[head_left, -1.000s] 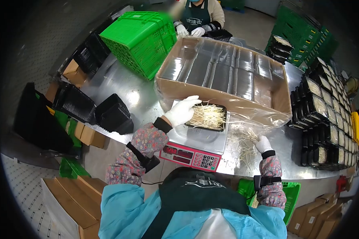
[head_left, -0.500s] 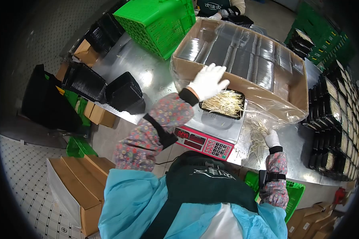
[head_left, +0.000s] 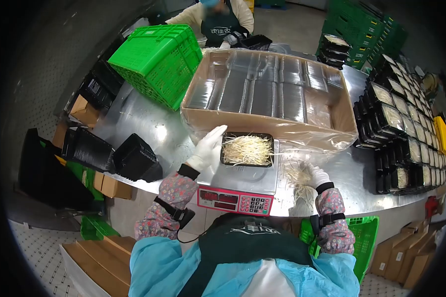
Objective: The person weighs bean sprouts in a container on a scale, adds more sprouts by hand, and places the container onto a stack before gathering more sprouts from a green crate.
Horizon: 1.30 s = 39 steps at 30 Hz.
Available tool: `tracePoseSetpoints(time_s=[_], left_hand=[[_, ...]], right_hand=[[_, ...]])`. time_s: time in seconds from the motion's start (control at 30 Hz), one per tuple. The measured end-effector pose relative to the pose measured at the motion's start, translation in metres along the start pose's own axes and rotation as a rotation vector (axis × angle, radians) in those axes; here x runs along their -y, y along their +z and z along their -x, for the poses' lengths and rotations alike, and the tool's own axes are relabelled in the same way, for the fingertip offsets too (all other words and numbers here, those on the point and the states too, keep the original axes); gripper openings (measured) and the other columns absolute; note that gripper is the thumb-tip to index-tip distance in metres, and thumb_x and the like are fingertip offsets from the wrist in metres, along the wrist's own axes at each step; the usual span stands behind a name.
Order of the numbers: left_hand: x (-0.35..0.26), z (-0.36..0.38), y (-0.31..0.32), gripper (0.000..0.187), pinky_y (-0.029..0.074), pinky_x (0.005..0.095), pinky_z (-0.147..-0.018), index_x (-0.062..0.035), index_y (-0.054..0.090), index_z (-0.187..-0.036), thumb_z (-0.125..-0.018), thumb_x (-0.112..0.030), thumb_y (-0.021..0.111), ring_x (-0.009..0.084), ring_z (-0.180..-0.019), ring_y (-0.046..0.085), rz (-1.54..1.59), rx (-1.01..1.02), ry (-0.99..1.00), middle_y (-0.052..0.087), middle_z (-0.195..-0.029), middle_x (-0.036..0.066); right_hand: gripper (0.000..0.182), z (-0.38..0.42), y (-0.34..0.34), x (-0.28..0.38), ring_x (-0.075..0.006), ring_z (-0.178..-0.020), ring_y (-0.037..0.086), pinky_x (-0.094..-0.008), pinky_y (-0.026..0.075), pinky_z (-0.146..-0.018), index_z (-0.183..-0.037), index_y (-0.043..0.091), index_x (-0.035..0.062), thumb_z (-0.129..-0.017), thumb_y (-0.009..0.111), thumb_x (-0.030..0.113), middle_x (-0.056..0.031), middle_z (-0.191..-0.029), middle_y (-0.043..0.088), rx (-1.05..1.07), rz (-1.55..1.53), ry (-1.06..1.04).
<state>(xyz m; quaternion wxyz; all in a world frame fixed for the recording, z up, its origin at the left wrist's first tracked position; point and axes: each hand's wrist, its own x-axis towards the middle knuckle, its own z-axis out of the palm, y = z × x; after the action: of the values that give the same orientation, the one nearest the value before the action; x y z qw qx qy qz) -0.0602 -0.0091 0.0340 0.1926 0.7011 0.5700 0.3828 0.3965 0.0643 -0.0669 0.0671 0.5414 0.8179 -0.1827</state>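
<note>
My left hand, in a white glove, is held flat with fingers outstretched at the left side of a black plastic tray. Bean sprouts fill that tray, which sits on the platform of a red-fronted digital scale. To the right of the scale, my gloved right hand has its fingers curled on a loose bunch of bean sprouts at the metal table. Its fingertips are partly hidden among the strands.
Behind the scale stands a cardboard box of clear plastic lids. A green crate and black trays are to the left. Stacked filled trays crowd the right. Across the table, a person handles a black tray.
My left hand has moved from above the tray's corner to its left side. My right hand stays at the loose sprouts. The whole view has shifted and turned.
</note>
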Motion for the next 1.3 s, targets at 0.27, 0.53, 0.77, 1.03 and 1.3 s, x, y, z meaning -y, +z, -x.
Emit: tracePoseSetpoints(time_s=[0.27, 0.53, 0.77, 1.03, 1.3], left_hand=[[-0.044, -0.026, 0.043, 0.096, 0.036, 0.0443, -0.106, 0.0043, 0.039, -0.14, -0.07, -0.049, 0.077, 0.0388, -0.125, 0.046, -0.283, 0.275, 0.205, 0.049, -0.133, 0.025], [-0.034, -0.052, 0.069, 0.075, 0.048, 0.0445, -0.085, -0.0043, 0.056, -0.125, -0.071, -0.054, 0.073, 0.0324, -0.098, 0.058, -0.537, 0.43, 0.195, 0.062, -0.105, 0.016], [-0.042, -0.035, 0.048, 0.084, 0.044, 0.0423, -0.097, -0.0055, 0.044, -0.139, -0.074, -0.049, 0.073, 0.0351, -0.115, 0.053, -0.435, 0.33, 0.22, 0.055, -0.126, 0.02], [0.002, 0.009, 0.031, 0.07, 0.037, 0.0402, -0.108, -0.0016, 0.041, -0.142, -0.083, -0.024, 0.071, 0.0347, -0.127, 0.047, 0.058, -0.063, -0.02, 0.047, -0.14, 0.02], [-0.015, 0.026, 0.075, 0.061, 0.042, 0.0445, -0.098, 0.0018, 0.035, -0.144, -0.089, -0.014, 0.056, 0.0385, -0.114, 0.054, -0.102, -0.319, -0.075, 0.054, -0.128, 0.025]], right_hand=[[0.084, -0.028, -0.082, 0.161, -0.0376, -0.11, 0.06, -0.0405, 0.048, -0.094, -0.137, 0.047, 0.004, -0.071, 0.08, 0.044, -0.0258, -0.121, 0.06, -0.301, -0.203, -0.361], [0.024, -0.025, -0.078, 0.158, -0.0299, -0.081, 0.069, -0.0376, 0.053, -0.079, -0.094, 0.074, 0.0072, -0.076, 0.077, 0.023, -0.0155, -0.084, 0.071, -0.046, -0.386, -0.241], [0.015, 0.006, -0.117, 0.108, -0.0105, -0.074, 0.065, -0.0267, 0.053, -0.07, -0.098, 0.071, -0.0013, -0.084, 0.068, 0.0, -0.0068, -0.084, 0.072, -0.129, -0.847, -0.161], [0.017, -0.006, -0.124, 0.12, -0.0098, -0.085, 0.064, -0.0257, 0.053, -0.073, -0.103, 0.071, 0.0002, -0.086, 0.067, 0.0, -0.0065, -0.094, 0.07, -0.328, -1.061, -0.298], [0.033, -0.069, -0.078, 0.214, -0.0313, -0.116, 0.055, -0.0418, 0.044, -0.1, -0.118, 0.064, 0.0091, -0.087, 0.064, 0.022, -0.0145, -0.12, 0.061, -0.454, -0.293, -0.726]])
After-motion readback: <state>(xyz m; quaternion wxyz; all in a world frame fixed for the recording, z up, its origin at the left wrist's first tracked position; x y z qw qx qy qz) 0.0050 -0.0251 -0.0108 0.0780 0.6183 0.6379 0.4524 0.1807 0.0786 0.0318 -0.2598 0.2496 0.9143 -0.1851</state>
